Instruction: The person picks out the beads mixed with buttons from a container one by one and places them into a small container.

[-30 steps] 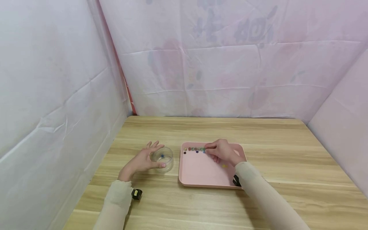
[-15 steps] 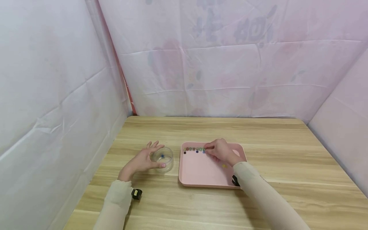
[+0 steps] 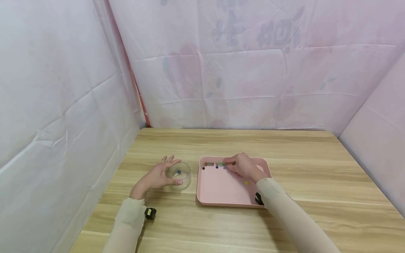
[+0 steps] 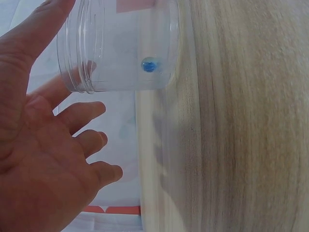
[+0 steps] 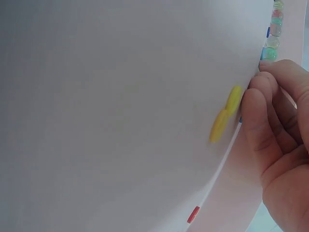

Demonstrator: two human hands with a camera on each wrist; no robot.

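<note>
A transparent jar with a blue marble inside stands on the table, left of the pink tray. My left hand holds it between thumb and index finger at the rim; the other fingers stick out apart. Along the tray's far wall runs a row of glass marbles, clear, reddish and green. My right hand reaches into the tray, fingers curled, pinching a greenish marble at the row's right end. In the right wrist view the fingertips hide it, beside another green marble.
The pink tray lies mid-table. Small flat coloured pieces lie in it: a black one, a dark blue one, yellow ones and a red one. Fabric sheets enclose the wooden table.
The marbles in the row have shifted slightly left along the far wall, and a small gap has opened within it. My right hand has edged left; the left hand and jar have stayed still.
</note>
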